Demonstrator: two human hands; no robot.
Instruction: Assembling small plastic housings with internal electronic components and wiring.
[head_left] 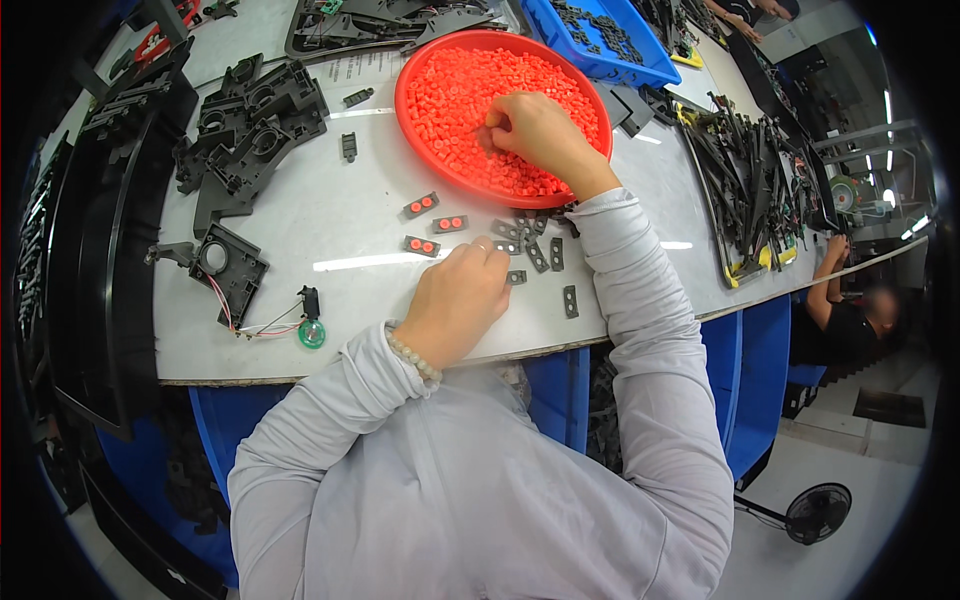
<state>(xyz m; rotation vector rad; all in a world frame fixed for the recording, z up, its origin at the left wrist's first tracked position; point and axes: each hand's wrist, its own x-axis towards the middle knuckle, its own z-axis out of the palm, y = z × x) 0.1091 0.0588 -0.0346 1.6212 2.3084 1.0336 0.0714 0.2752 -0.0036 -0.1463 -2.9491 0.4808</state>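
Note:
My right hand (545,135) is over a round red tray (403,110) heaped with small red plastic pieces (465,90). Its thumb and fingers are pinched together among the pieces; what they hold is too small to make out. On the white table below, my left hand (460,305) is closed, knuckles up, its fingertips hidden. Just beyond it lie small dark blocks, each with two red pieces set in it, such as the block (450,224). To its right are several dark blocks with bare holes (570,301), some piled against the tray's near side.
Black plastic housings (265,140) cover the table's left part, with a wired green round part (312,333) near the front edge. A blue bin (600,40) stands behind the tray. Black parts (750,190) fill a rack at right. Another person (850,310) sits beyond.

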